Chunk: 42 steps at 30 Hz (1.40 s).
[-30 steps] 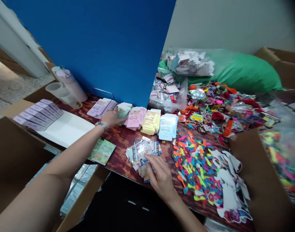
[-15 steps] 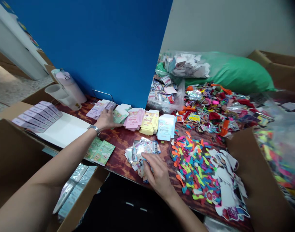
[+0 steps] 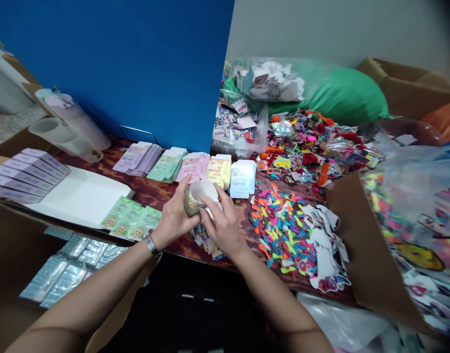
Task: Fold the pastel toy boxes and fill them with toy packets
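Both hands meet over the dark wooden table (image 3: 162,193). My left hand (image 3: 175,218) is closed round a small green paper box (image 3: 197,195), which is popped open so its white inside shows. My right hand (image 3: 225,225) pinches the same box from the right, just above a pile of small printed packets (image 3: 206,241). Behind the hands stand flat box blanks in rows: lilac (image 3: 136,158), green (image 3: 168,164), pink (image 3: 191,166), yellow (image 3: 218,170) and light blue (image 3: 242,178). Three flat green boxes (image 3: 131,218) lie to the left.
A white tray (image 3: 77,196) holds lilac boxes (image 3: 26,171). Coloured plastic bits (image 3: 283,225), white cut-outs (image 3: 326,250), hair ties (image 3: 313,147), a green bag (image 3: 342,93), a cardboard flap (image 3: 360,260) and boxes fill the right. A pale bottle (image 3: 75,122) leans on the blue wall.
My left hand left the green stack at the back and came to the middle with a green box. My right hand rose off the packet pile and took hold of it too.
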Motion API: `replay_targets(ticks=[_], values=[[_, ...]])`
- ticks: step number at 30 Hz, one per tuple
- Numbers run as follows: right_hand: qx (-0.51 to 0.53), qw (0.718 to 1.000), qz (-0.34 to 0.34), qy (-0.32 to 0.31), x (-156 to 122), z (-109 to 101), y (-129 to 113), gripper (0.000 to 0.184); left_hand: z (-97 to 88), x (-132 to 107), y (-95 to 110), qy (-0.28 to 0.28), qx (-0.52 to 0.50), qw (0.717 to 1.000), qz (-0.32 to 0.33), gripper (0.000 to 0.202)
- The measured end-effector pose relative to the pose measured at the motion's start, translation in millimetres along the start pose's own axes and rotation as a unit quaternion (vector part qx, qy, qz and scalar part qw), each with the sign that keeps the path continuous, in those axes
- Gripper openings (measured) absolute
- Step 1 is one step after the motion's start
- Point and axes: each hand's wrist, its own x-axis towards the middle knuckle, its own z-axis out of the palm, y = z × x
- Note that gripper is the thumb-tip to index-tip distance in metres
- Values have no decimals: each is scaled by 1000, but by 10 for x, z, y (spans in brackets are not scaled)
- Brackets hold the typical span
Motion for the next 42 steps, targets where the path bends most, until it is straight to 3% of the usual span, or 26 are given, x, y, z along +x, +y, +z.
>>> replay_targets(ticks=[3, 6, 10, 13, 16, 20, 26, 29, 31, 34, 37, 38, 40, 42], values=[[86, 995, 40, -18, -44, -75, -12, 29, 34, -49, 32, -24, 12, 997, 67, 72], [172, 979, 113, 16, -55, -131, -9, 38, 58, -71, 43, -31, 31, 993, 108, 63], [304, 922, 240, 23, -22, -100, 63, 33, 85, -93, 74, -33, 56, 987, 146, 67], [361, 892, 272, -7, 8, -77, 100, 25, 107, -108, 96, -37, 71, 988, 129, 82], [286, 919, 272, 1, 40, -123, 66, 18, 138, -120, 104, -40, 92, 989, 110, 94], [162, 969, 187, 21, 57, -212, -23, 17, 157, -120, 107, -37, 137, 982, 125, 97], [122, 982, 125, 69, -123, -97, -129, 30, 114, -103, 185, -61, 230, 963, 124, 102], [94, 991, 75, 65, -214, -14, -140, 38, 102, -91, 236, -73, 250, 959, 116, 99], [120, 988, 80, 53, -216, -2, -89, 38, 83, -72, 244, -79, 251, 957, 119, 95], [231, 950, 194, 79, -137, -33, 60, 29, 26, -27, 200, -20, 236, 959, 155, 93], [375, 853, 324, 165, -45, -52, 155, 26, -21, 16, 126, 116, 115, 968, 192, 115], [418, 822, 345, 174, -28, -46, 154, 27, -24, 24, 107, 127, 43, 973, 186, 121], [483, 786, 361, 134, -25, -23, 119, 28, -11, 28, 81, 68, -110, 981, 147, 119], [494, 796, 347, 43, -59, -9, 99, 31, 10, 22, 61, -20, -218, 972, 87, 99]])
